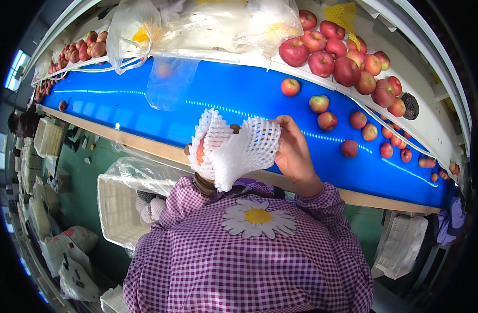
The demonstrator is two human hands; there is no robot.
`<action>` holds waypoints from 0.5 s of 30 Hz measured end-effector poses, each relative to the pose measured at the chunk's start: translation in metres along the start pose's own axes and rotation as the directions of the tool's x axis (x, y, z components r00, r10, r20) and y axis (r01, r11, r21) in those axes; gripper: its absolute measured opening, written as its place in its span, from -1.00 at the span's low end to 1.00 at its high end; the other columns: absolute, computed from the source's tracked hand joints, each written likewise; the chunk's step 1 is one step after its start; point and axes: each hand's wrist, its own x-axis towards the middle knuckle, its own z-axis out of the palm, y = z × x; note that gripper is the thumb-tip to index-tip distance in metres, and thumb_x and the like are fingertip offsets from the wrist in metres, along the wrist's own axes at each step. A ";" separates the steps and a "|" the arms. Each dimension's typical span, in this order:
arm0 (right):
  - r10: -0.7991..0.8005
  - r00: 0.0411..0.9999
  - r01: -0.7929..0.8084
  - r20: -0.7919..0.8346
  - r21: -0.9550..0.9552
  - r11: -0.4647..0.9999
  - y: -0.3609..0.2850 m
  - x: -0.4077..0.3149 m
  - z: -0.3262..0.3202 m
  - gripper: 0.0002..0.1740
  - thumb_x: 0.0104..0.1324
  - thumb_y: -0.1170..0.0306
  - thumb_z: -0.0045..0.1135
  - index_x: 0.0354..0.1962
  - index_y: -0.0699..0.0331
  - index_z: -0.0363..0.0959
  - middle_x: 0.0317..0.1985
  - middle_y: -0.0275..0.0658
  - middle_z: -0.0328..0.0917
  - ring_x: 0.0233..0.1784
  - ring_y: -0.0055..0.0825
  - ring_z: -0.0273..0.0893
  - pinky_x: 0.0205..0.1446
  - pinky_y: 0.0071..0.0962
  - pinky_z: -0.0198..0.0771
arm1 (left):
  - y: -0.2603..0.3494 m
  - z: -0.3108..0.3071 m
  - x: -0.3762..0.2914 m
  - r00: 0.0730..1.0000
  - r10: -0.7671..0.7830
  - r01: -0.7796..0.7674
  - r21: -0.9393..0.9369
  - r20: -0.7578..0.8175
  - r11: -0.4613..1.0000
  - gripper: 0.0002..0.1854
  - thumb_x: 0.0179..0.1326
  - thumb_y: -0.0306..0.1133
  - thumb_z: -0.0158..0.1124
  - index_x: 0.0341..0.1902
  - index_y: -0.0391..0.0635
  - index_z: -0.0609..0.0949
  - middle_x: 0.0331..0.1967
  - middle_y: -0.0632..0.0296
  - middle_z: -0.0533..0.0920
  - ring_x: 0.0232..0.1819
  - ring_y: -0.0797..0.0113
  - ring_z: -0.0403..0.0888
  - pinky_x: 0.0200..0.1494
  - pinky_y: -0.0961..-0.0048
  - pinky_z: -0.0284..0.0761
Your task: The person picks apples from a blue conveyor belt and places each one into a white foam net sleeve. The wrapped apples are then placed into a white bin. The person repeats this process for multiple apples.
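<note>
My left hand (204, 184), in a brown glove, is largely hidden behind white foam netting. It grips a fruit in a foam net sleeve (209, 137); a reddish patch, apparently an apple, shows through the mesh. Beside it a second foam net (245, 146) is spread sideways, its right part stretched into open mesh. My bare right hand (297, 156) pinches that net's right edge between thumb and fingers. Whether this second net has anything inside cannot be seen. Both hands are in front of my chest, over the near edge of a blue conveyor belt (231, 90).
Loose apples (327, 121) lie on the belt's right part. More apples (346, 70) are heaped on the white ledge (219, 31) beyond, near clear plastic bags (133, 31). A wooden rail (145, 143) borders the belt. At lower left stands a plastic-lined white crate (119, 211) with netted fruit (151, 207).
</note>
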 end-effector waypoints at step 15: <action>0.078 0.988 -0.107 0.135 0.228 0.968 -0.061 -0.045 -0.021 -0.27 0.43 0.46 -0.03 0.48 0.45 -0.05 0.46 0.02 0.20 0.52 -0.09 0.23 0.56 -0.04 0.15 | -0.007 0.101 0.006 0.969 -0.045 0.074 -0.109 0.245 0.991 0.20 -0.05 0.15 0.58 0.55 -0.18 0.15 0.42 -0.07 0.38 0.40 0.00 0.42 0.41 -0.02 0.41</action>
